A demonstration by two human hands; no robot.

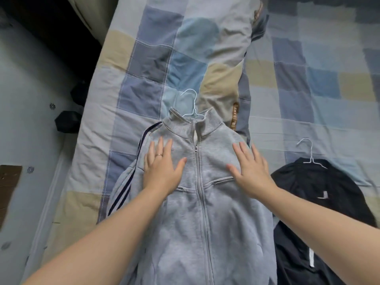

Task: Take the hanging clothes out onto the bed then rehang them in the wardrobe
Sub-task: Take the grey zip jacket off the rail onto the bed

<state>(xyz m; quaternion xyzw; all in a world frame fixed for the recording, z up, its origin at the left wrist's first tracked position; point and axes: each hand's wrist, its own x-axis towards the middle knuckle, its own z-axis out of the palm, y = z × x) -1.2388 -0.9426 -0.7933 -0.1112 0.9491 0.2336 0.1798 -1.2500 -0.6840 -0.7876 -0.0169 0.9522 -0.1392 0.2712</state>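
Note:
A grey zip-up jacket with dark stripes on its sleeve lies flat on the bed, zipped, with a white wire hanger sticking out of its collar. My left hand presses flat on the jacket's chest left of the zip, fingers straight and spread. Right of the zip, my right hand lies flat on the chest in the same way. A black jacket on another white hanger lies beside it to the right.
The bed carries a patchwork quilt in blue, grey and beige, with a folded bundle of it above the grey jacket. The bed's left edge meets a pale floor with dark objects.

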